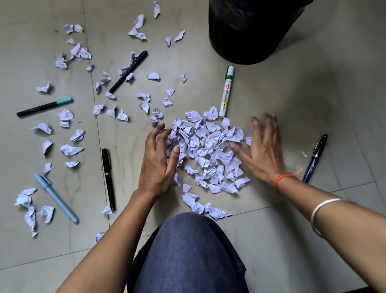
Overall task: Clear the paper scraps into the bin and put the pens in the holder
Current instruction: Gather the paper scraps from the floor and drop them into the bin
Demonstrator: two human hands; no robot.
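A heap of crumpled white paper scraps (209,148) lies on the tiled floor between my hands. My left hand (161,162) rests on the heap's left edge, fingers spread and curled over scraps. My right hand (262,147) lies flat and open on the heap's right edge, blurred. Several more loose scraps (80,50) are scattered to the left and far side. Pens lie around: a green-capped whiteboard marker (226,92), a black marker (128,71), a teal-capped pen (45,107), a black pen (108,178), a light blue pen (56,198), a dark blue pen (314,158).
A black bin (262,4) lined with a black bag stands at the far right. My knee in blue denim (184,268) fills the near centre. No pen holder is in view.
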